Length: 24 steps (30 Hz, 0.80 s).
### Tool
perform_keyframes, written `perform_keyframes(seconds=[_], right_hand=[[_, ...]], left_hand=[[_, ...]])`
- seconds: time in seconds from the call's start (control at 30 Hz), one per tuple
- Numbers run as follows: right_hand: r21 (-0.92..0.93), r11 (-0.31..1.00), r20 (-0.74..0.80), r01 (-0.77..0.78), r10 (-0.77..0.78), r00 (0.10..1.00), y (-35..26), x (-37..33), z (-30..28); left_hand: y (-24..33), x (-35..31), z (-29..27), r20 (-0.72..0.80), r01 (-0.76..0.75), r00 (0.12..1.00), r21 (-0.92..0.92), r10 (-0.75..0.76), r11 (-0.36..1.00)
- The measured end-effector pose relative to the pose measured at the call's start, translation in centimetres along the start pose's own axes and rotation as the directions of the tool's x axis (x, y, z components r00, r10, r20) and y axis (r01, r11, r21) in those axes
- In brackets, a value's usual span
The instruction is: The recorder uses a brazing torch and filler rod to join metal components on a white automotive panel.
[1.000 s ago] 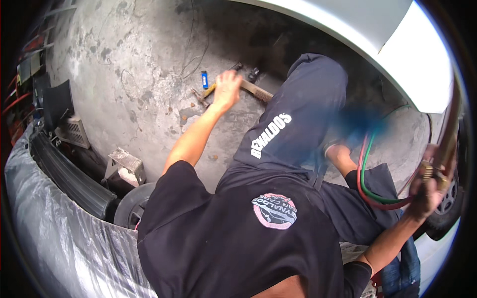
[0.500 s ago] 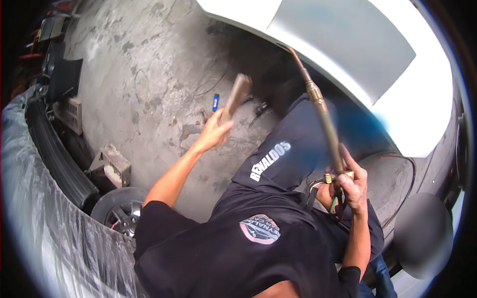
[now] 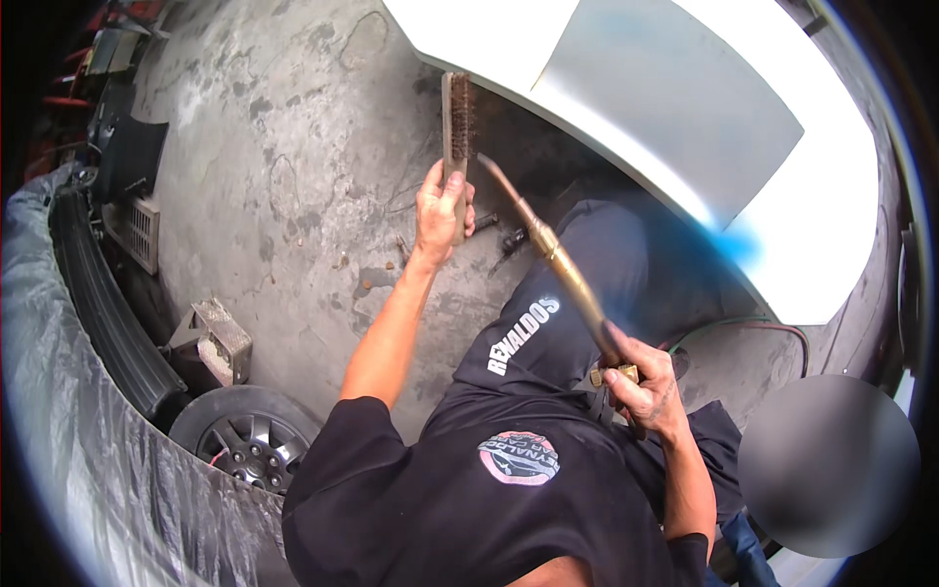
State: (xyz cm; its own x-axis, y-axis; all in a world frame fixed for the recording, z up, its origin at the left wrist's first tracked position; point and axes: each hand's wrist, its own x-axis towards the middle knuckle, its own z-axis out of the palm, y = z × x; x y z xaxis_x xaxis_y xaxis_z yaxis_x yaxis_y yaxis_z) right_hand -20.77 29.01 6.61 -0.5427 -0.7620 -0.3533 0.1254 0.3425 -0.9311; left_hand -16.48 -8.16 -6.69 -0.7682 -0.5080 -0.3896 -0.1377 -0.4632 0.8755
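Note:
My left hand (image 3: 445, 217) is closed around the wooden handle of a wire brush (image 3: 457, 122), held upright with its brown bristles facing right. My right hand (image 3: 641, 386) grips a brass gas torch (image 3: 567, 266) near its valve knob. The torch slants up and to the left, its copper tip a short way from the bristles, apparently not touching them. No flame can be made out. Beyond the torch, a white car body panel (image 3: 831, 225) with a grey patch (image 3: 675, 93) curves across the upper right.
Red and green hoses (image 3: 773, 325) run over the floor at right. Small dark tools (image 3: 509, 240) lie beyond my knee. At left stand a wheel (image 3: 249, 435), a metal bracket (image 3: 225, 342) and a plastic-covered car part (image 3: 117, 470). Another person's jeans (image 3: 748, 550) show at lower right.
My left hand has moved forward and turned the brush so its bristles show. The torch has swung left and back, from the panel's edge to beside the brush.

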Motion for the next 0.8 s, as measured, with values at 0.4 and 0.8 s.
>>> perform_keyframes(seconds=[0.4, 0.8], right_hand=[[-0.028, 0.999, -0.037, 0.022, -0.023, 0.999, 1.5, 0.9, 0.6], [-0.113, 0.990, -0.051, 0.079, -0.085, 0.995, 1.4, 1.9, 0.3]], left_hand=[[-0.6, 0.8, -0.4, 0.031, -0.001, 1.000, -0.029, 0.002, 1.000], [-1.8, 1.0, -2.3, 0.054, 0.078, 0.996, -0.023, -0.077, 0.997]])
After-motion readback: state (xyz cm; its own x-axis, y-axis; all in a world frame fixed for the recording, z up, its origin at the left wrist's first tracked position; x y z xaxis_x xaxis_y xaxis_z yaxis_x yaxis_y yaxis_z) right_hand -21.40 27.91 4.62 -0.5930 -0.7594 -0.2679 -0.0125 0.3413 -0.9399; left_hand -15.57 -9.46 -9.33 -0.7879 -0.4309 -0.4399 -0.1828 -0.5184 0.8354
